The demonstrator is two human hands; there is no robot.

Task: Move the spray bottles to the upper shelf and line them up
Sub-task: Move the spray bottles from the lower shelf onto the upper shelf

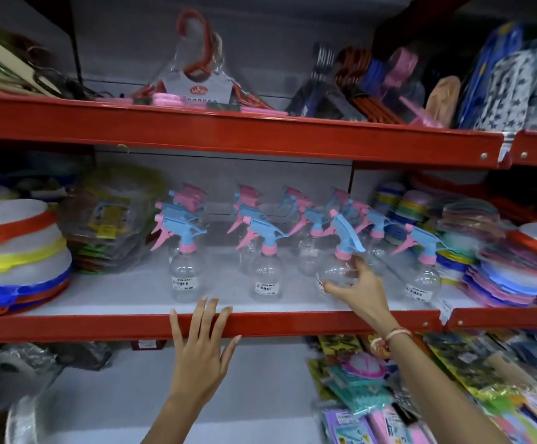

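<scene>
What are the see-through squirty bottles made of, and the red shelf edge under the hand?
The spray bottle under the right hand looks like clear, glossy plastic: you can see the shelf through it. Its blue and pink trigger top looks like solid, smooth plastic. The red shelf edge where the left hand rests looks like painted metal, shiny and fixed with screws, though I can't be sure.

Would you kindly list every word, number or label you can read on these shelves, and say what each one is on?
"KAPTAN": red oval logo on the card of the hanger pack on the top shelf.
"35.00": price sticker on the leftmost front spray bottle.
"35.00": price sticker on the second front spray bottle.
The small top line on those stickers, the sticker on the rightmost front bottle and the packets on the bottom shelf are too blurred to read.
</scene>
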